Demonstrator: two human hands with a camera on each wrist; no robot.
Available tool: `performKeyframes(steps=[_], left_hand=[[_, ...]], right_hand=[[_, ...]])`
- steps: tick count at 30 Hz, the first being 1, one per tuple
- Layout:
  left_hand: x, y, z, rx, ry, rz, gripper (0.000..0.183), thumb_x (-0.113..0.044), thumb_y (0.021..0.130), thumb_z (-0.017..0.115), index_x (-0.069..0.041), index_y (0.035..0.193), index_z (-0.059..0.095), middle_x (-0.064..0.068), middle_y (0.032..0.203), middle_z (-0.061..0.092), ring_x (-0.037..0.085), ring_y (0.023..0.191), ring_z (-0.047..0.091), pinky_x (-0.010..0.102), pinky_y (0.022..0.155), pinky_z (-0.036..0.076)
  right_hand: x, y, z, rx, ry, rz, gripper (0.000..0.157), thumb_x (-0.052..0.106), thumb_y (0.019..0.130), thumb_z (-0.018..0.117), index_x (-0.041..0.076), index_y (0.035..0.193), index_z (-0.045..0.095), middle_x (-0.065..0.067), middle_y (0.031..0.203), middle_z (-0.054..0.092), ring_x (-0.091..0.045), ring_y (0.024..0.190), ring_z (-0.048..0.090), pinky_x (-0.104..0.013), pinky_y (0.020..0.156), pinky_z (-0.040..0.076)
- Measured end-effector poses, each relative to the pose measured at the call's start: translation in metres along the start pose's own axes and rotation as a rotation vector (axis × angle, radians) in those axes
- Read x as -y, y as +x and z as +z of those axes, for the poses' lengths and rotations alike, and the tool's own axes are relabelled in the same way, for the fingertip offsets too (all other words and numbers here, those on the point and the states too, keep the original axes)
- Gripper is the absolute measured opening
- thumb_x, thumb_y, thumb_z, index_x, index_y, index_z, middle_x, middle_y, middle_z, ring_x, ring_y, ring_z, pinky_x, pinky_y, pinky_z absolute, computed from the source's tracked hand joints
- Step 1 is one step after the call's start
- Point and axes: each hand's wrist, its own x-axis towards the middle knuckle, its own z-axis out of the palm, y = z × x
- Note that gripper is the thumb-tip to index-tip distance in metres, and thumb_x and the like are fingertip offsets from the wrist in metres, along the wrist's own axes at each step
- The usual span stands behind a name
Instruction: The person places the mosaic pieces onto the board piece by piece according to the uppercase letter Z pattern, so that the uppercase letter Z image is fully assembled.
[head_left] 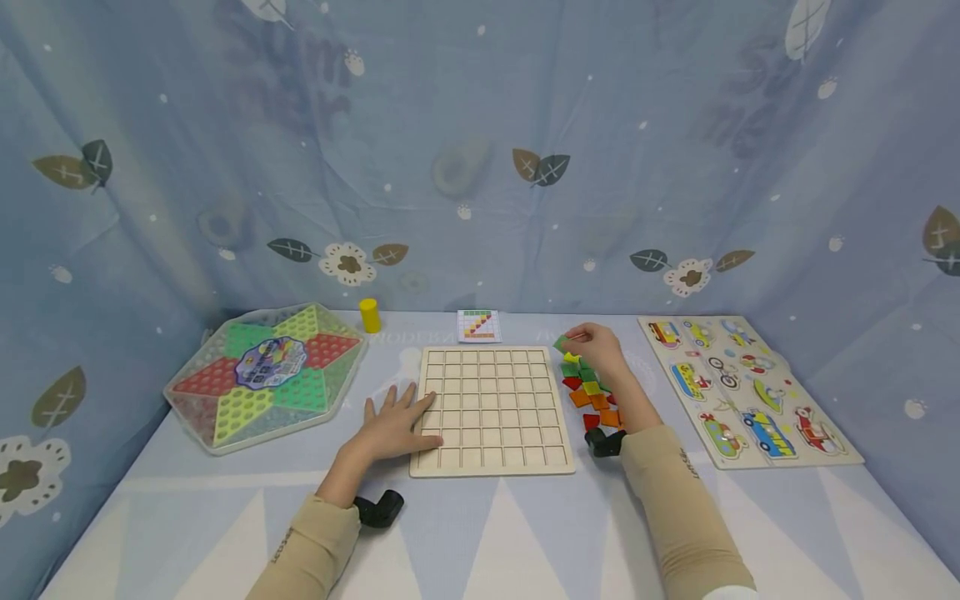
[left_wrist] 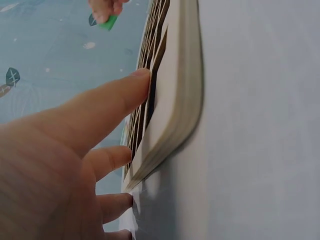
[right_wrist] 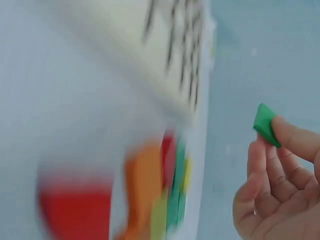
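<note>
A green square tile (right_wrist: 265,125) is pinched between the thumb and fingers of my right hand (head_left: 597,347), raised above the far end of a tile pile. That pile of red, orange, yellow and green tiles (head_left: 592,398) lies right of a wooden grid board (head_left: 492,473). My left hand (head_left: 390,429) rests spread at the board's left side. Its thumb (left_wrist: 117,97) and index finger touch the board's frame and grid, while the other fingers reach past its edge onto the table. Square cells cover the board, and no tiles show in them.
Behind the board leans a small pattern card (head_left: 479,327) with coloured squares. A yellow cylinder (head_left: 370,316) and a star-patterned game box (head_left: 270,371) stand left. To the right lies a picture puzzle board (head_left: 750,387). A blue curtain (head_left: 480,167) hangs behind the table.
</note>
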Motion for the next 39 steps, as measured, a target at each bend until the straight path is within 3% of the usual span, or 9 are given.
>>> performKeyframes(steps=[3,6,10,14,19,23,28,34,39], left_hand=[[-0.001,-0.001,0.000,0.000,0.010,-0.004,0.079,-0.051,0.082,0.061,-0.011,0.144,0.034,0.026,0.150,0.016,0.050,0.135,0.005,0.072,0.099,-0.002],[-0.001,-0.001,-0.001,0.003,0.014,-0.007,0.078,-0.051,0.082,0.061,-0.011,0.144,0.033,0.025,0.150,0.015,0.050,0.135,0.004,0.072,0.099,-0.002],[-0.001,-0.001,-0.001,0.012,0.020,-0.013,0.079,-0.052,0.083,0.060,-0.012,0.145,0.032,0.025,0.150,0.015,0.050,0.136,0.004,0.072,0.099,-0.002],[0.000,0.000,0.000,0.017,0.030,-0.019,0.079,-0.053,0.083,0.059,-0.012,0.145,0.032,0.025,0.150,0.015,0.050,0.136,0.004,0.072,0.099,-0.002],[0.002,0.000,0.002,0.017,0.032,-0.018,0.079,-0.054,0.083,0.058,-0.012,0.145,0.032,0.025,0.150,0.015,0.050,0.135,0.004,0.072,0.098,-0.002],[0.002,0.002,0.001,0.010,0.033,-0.007,0.078,-0.054,0.083,0.058,-0.013,0.144,0.033,0.024,0.150,0.016,0.050,0.136,0.006,0.073,0.098,-0.001],[0.003,0.007,-0.002,-0.021,-0.005,0.011,0.078,-0.055,0.081,0.059,-0.014,0.143,0.036,0.025,0.149,0.019,0.049,0.136,0.008,0.074,0.096,-0.003],[0.013,0.011,-0.005,-0.026,-0.036,-0.019,0.087,-0.062,0.077,0.059,-0.017,0.146,0.030,0.026,0.151,0.010,0.050,0.136,-0.003,0.075,0.093,-0.010],[0.026,0.014,-0.006,-0.021,-0.068,-0.016,0.093,-0.063,0.072,0.064,-0.018,0.146,0.030,0.024,0.152,0.007,0.048,0.136,-0.008,0.073,0.092,-0.016]], right_hand=[[0.017,0.002,0.020,0.091,0.168,-0.002,0.030,0.016,0.090,0.060,-0.003,0.113,0.057,-0.012,0.095,0.062,-0.040,0.100,0.054,-0.046,0.086,0.044],[0.030,0.006,0.042,0.154,0.249,0.003,0.029,0.014,0.090,0.060,-0.002,0.114,0.058,-0.006,0.089,0.063,-0.040,0.099,0.055,-0.045,0.085,0.044],[0.042,0.015,0.071,0.204,0.286,0.030,0.027,0.012,0.089,0.062,-0.001,0.112,0.062,-0.001,0.081,0.060,-0.029,0.082,0.057,-0.039,0.078,0.047],[0.051,0.022,0.099,0.244,0.291,0.040,0.025,0.009,0.089,0.061,0.000,0.112,0.064,-0.002,0.076,0.058,-0.016,0.061,0.046,-0.032,0.066,0.043],[0.059,0.026,0.128,0.245,0.306,0.046,0.023,0.005,0.088,0.061,-0.001,0.109,0.066,-0.005,0.088,0.062,-0.011,0.062,0.049,-0.026,0.064,0.045],[0.063,0.028,0.143,0.213,0.250,0.020,0.020,0.006,0.087,0.062,-0.002,0.105,0.067,-0.012,0.098,0.064,-0.013,0.071,0.058,-0.024,0.066,0.050],[0.065,0.029,0.148,0.168,0.105,-0.007,0.015,0.007,0.087,0.063,0.001,0.099,0.068,-0.012,0.094,0.063,-0.016,0.073,0.060,-0.025,0.065,0.051],[0.063,0.031,0.149,0.176,-0.012,-0.029,0.010,0.008,0.086,0.064,0.004,0.094,0.068,-0.008,0.083,0.061,-0.016,0.069,0.058,-0.024,0.060,0.048],[0.063,0.033,0.152,0.192,-0.076,-0.060,0.011,0.011,0.085,0.066,0.006,0.095,0.070,-0.006,0.087,0.062,-0.014,0.072,0.058,-0.024,0.062,0.049]])
